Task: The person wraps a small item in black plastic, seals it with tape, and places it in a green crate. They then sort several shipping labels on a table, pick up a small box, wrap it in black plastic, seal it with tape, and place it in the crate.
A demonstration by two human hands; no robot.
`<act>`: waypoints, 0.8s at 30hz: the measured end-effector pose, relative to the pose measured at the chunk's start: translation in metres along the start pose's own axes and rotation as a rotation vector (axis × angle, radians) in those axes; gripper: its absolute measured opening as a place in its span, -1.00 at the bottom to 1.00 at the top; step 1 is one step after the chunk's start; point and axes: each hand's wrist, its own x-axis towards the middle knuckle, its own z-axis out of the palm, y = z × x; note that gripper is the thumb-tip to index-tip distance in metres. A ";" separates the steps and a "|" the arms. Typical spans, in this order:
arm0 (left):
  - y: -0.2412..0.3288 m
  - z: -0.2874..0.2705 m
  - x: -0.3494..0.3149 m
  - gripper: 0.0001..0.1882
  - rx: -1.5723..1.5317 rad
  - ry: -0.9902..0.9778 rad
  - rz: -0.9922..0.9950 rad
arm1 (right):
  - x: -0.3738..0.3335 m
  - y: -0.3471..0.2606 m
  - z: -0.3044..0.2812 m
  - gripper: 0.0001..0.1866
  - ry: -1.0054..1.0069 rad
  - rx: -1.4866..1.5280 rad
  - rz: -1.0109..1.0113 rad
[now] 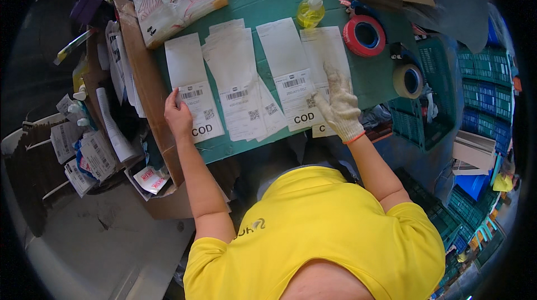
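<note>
We locate the leftmost shipping label (193, 70) left of frame centre, long axis near-vertical, right of our nearer left hand (178, 115) | left fingertips: at label edge; pinch, we cannot tell | gloved right hand (339, 107): thumb apart, on rightmost shipping label (315, 48)

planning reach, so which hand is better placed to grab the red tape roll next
Right, I'd judge: the gloved right hand lies over the rightmost label sheet, with the red tape roll just beyond it; the left hand is at the leftmost label sheet, farther away.
</note>
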 end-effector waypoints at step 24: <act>0.219 0.046 -0.069 -0.55 -0.913 -0.593 -0.196 | -0.019 -0.007 -0.069 -0.47 0.317 0.341 -0.222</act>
